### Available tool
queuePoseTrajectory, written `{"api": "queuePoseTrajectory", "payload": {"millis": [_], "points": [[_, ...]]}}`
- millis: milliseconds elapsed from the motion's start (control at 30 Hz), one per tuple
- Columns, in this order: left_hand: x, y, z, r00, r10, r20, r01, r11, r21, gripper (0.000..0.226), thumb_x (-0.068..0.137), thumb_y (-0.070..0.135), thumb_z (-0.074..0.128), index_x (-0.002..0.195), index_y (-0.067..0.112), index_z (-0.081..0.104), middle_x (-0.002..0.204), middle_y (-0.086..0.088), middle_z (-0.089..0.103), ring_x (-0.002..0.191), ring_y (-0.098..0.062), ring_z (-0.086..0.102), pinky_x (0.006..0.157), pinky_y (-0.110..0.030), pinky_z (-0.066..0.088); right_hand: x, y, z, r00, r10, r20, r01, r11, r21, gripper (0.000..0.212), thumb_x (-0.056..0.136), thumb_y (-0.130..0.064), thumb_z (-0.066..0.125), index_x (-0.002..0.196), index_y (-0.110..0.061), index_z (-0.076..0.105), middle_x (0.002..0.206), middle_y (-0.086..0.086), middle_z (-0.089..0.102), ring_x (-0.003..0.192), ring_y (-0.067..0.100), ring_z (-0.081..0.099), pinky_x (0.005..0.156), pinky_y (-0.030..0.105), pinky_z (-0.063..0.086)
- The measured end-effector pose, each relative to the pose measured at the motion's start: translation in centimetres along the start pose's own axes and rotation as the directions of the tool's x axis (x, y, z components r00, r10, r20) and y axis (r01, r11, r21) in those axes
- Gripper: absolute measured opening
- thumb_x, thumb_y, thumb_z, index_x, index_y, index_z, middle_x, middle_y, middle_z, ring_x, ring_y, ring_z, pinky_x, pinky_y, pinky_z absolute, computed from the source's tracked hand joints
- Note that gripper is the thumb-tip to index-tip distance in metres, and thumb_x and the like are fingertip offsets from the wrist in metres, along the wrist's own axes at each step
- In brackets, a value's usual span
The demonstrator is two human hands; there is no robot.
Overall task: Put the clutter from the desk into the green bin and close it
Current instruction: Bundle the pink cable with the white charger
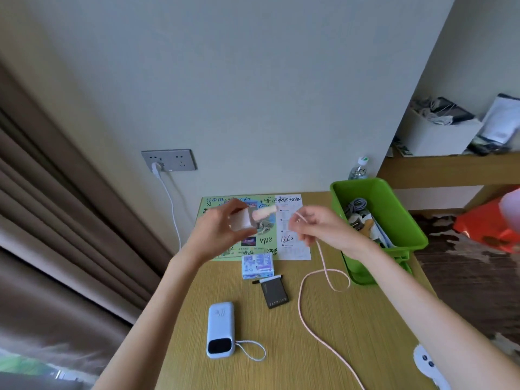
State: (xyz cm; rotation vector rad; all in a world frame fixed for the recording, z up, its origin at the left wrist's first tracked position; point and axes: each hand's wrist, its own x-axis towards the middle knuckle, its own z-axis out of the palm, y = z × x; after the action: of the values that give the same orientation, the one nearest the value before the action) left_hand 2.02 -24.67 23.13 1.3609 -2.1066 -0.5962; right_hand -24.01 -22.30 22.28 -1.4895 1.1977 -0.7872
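Both forearms reach forward over the wooden desk (pixel 365 327), and the hands are raised above its far half, facing each other with a small gap between them. The left hand (pixel 216 232) is turned palm-inward, its fingers and thumb curled round a small whitish charger block (pixel 241 224). A pale pink stub (pixel 264 213) sticks out of the block toward the other hand; it is too blurred to tell more. The right hand (pixel 320 229) is bent at the wrist and pinches the end of the pink cable (pixel 300 302) between thumb and forefinger, with the other fingers loosely curled beneath. From that hand the cable drops to the desk, makes one loop just beside the near end of the green bin (pixel 394 212), then trails along the wood to the bottom edge of the view. The bin stands open at the right far corner of the desk, to the right of the right hand, with a grey coiled cord (pixel 356 205) and other small items inside; a green piece shows under its near end. On the desk below the hands lie printed paper sheets (pixel 292 246), a small blue-and-white box (pixel 257 266), a black card-shaped item (pixel 274 294) and, nearer the person, a pale blue power bank (pixel 221 327) with a wrist loop.
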Motion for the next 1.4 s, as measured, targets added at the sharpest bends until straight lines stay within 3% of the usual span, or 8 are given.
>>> {"api": "queuePoseTrajectory", "payload": {"millis": [200, 467, 800, 867, 933, 1000, 1167, 1400], "points": [[2.2, -0.6, -1.8, 0.966, -0.257, 0.032, 0.228, 0.788, -0.572, 0.021, 0.091, 0.018, 0.063, 0.108, 0.008, 0.053, 0.101, -0.012, 0.069, 0.086, -0.026, 0.069, 0.081, -0.035, 0.059, -1.5, 1.8, -4.0, 0.975, 0.037, -0.221, 0.002, 0.985, 0.170, 0.028, 0.098, -0.028, 0.049, 0.095, -0.007, 0.067, 0.060, -0.004, 0.047, 0.060, 0.011, 0.048, 0.088, 0.040, 0.050], [3.9, 3.9, 1.8, 0.929, -0.228, 0.291, 0.368, 0.639, -0.676, 0.029, 0.084, 0.025, 0.071, 0.109, 0.011, 0.064, 0.084, -0.005, 0.057, 0.077, -0.019, 0.059, 0.095, -0.045, 0.052, -1.2, -0.5, -0.7, 0.984, -0.003, -0.178, 0.042, 0.976, 0.215, 0.032, 0.103, -0.028, 0.042, 0.087, -0.005, 0.059, 0.054, -0.005, 0.038, 0.049, 0.012, 0.036, 0.055, 0.025, 0.042], [4.8, 7.2, 4.2, 0.920, -0.319, 0.227, 0.377, 0.567, -0.732, 0.018, 0.084, 0.022, 0.064, 0.075, 0.008, 0.058, 0.067, -0.009, 0.051, 0.063, -0.023, 0.045, 0.053, -0.020, 0.041, -0.4, -2.2, 1.1, 0.997, 0.055, -0.047, -0.047, 0.988, 0.150, 0.040, 0.099, -0.041, 0.051, 0.071, -0.013, 0.057, 0.049, -0.004, 0.039, 0.041, 0.009, 0.035, 0.050, 0.022, 0.042], [5.0, 6.8, 4.0, 0.911, -0.329, 0.250, 0.381, 0.432, -0.817, 0.018, 0.083, 0.026, 0.062, 0.080, 0.008, 0.060, 0.074, -0.009, 0.057, 0.074, -0.024, 0.052, 0.069, -0.028, 0.046, -0.3, -1.9, 0.5, 0.997, 0.072, -0.040, -0.064, 0.985, 0.161, 0.043, 0.093, -0.051, 0.056, 0.067, -0.017, 0.059, 0.050, -0.004, 0.039, 0.043, 0.010, 0.036, 0.053, 0.021, 0.044], [5.2, 6.2, 3.4, 0.909, -0.272, 0.315, 0.343, 0.060, -0.937, 0.012, 0.091, 0.016, 0.057, 0.089, 0.004, 0.056, 0.078, -0.010, 0.063, 0.080, -0.024, 0.063, 0.081, -0.034, 0.055, -0.3, -1.4, -0.5, 0.995, 0.093, -0.027, -0.088, 0.982, 0.165, 0.048, 0.087, -0.059, 0.058, 0.062, -0.019, 0.057, 0.049, -0.003, 0.037, 0.044, 0.013, 0.035, 0.059, 0.023, 0.045], [5.6, 5.3, 2.5, 0.918, -0.240, 0.316, 0.284, -0.158, -0.946, 0.008, 0.092, 0.010, 0.055, 0.087, 0.005, 0.050, 0.072, -0.009, 0.060, 0.068, -0.018, 0.062, 0.070, -0.031, 0.058, -0.5, -0.9, -1.7, 0.992, 0.119, -0.032, -0.113, 0.982, 0.155, 0.052, 0.085, -0.063, 0.054, 0.056, -0.020, 0.053, 0.048, -0.003, 0.033, 0.047, 0.016, 0.034, 0.070, 0.029, 0.045], [6.2, 3.0, 0.4, 0.917, -0.303, 0.258, 0.315, 0.160, -0.935, 0.010, 0.089, 0.013, 0.055, 0.087, 0.011, 0.045, 0.061, 0.001, 0.046, 0.047, -0.010, 0.039, 0.043, -0.021, 0.041, -1.3, -0.5, -5.0, 0.991, 0.123, -0.045, -0.105, 0.952, 0.288, 0.046, 0.089, -0.044, 0.058, 0.052, -0.020, 0.047, 0.052, 0.001, 0.027, 0.053, 0.018, 0.029, 0.071, 0.029, 0.042], [5.3, 3.6, -0.1, 0.870, -0.212, 0.446, 0.480, 0.574, -0.663, 0.034, 0.076, 0.035, 0.077, 0.088, 0.009, 0.057, 0.063, -0.003, 0.054, 0.049, -0.015, 0.046, 0.055, -0.027, 0.043, -0.1, -3.9, -5.6, 1.000, -0.013, 0.019, 0.006, 0.946, 0.325, 0.017, 0.095, -0.018, 0.052, 0.085, -0.006, 0.058, 0.061, -0.001, 0.041, 0.049, 0.011, 0.034, 0.051, 0.022, 0.042]]}}
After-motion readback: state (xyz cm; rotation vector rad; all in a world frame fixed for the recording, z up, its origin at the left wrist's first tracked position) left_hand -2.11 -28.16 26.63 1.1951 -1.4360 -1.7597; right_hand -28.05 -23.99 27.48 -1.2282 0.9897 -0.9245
